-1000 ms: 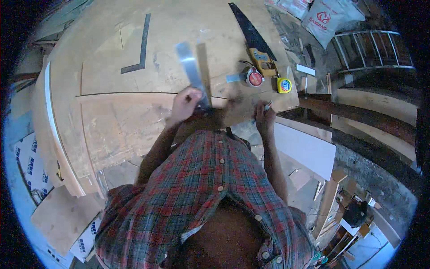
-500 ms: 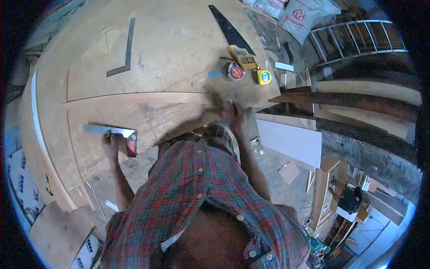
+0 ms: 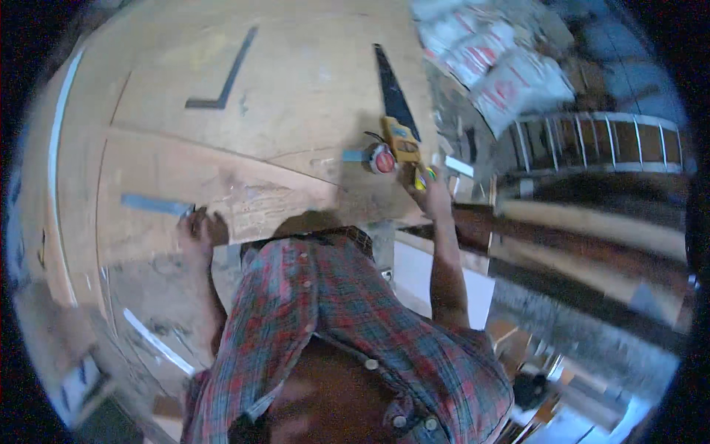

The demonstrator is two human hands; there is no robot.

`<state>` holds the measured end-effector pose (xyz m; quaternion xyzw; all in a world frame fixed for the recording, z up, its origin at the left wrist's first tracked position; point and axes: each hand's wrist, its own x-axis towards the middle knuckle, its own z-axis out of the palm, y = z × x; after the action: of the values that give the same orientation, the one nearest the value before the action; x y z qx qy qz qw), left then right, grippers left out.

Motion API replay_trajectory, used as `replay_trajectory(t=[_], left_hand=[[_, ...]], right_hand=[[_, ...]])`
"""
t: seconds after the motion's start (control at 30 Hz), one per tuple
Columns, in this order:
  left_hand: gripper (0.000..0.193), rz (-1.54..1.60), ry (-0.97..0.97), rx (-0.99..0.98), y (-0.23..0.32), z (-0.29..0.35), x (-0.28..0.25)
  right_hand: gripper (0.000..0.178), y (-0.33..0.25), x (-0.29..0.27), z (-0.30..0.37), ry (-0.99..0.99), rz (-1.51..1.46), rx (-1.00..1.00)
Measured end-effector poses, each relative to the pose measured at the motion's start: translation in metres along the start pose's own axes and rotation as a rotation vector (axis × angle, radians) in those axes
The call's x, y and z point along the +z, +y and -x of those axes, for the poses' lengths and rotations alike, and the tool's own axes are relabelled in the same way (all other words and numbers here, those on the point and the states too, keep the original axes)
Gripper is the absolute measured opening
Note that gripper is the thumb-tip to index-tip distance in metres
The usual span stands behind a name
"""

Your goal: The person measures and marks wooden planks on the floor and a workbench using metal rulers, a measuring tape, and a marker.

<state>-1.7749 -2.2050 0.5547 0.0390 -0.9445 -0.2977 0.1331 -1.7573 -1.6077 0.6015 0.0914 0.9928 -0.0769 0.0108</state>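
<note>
A yellow tape measure [image 3: 421, 180] sits at the fingertips of the right hand [image 3: 435, 198], near the right-hand edge of a pale plywood surface [image 3: 310, 96], on the feed I follow from afar. The right grip is curled in at the tape, but I cannot tell how tightly it closes. At left, the fingers of the left hand [image 3: 198, 231] bend beside the end of a flat, bluish metal blade [image 3: 155, 204]; blur and shadow keep me from telling whether that grip has hold of it.

Just beyond the tape I see a handsaw [image 3: 393, 92] with a dark tapering blade and a yellow handle, next to a round case [image 3: 383, 160] bearing a red disc label, its lettering too small for me, and a short blue strip [image 3: 353, 156]. A dark L-shaped square [image 3: 235, 72] lies farther up.

Past the surface, pale woven-looking sacks [image 3: 518, 89] carry smeared red print, above a metal ladder [image 3: 592, 169] and long wooden boards [image 3: 577, 218]. A red-and-grey plaid shirt [image 3: 355, 311] with pale round buttons fills my foreground.
</note>
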Motion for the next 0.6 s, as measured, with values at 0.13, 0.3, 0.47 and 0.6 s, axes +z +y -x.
replay_trajectory(t=[0.13, 0.3, 0.47, 0.6], left_hand=[[0.035, 0.441, -0.154, -0.076, 0.089, -0.010, 0.029], [0.050, 0.714, -0.477, -0.088, 0.219, -0.003, 0.085], [0.078, 0.730, -0.648, 0.166, 0.315, 0.030, 0.133], [0.083, 0.719, -0.644, 0.050, 0.308, 0.048, 0.137]], right_hand=[[0.072, 0.026, -0.002, -0.020, -0.198, -0.021, -0.129], [0.053, 0.024, -0.011, -0.008, -0.309, -0.551, -0.063], [0.034, -0.025, 0.015, -0.001, -0.600, -1.208, -0.037], [0.037, -0.060, 0.038, -0.012, -0.716, -1.033, -0.484]])
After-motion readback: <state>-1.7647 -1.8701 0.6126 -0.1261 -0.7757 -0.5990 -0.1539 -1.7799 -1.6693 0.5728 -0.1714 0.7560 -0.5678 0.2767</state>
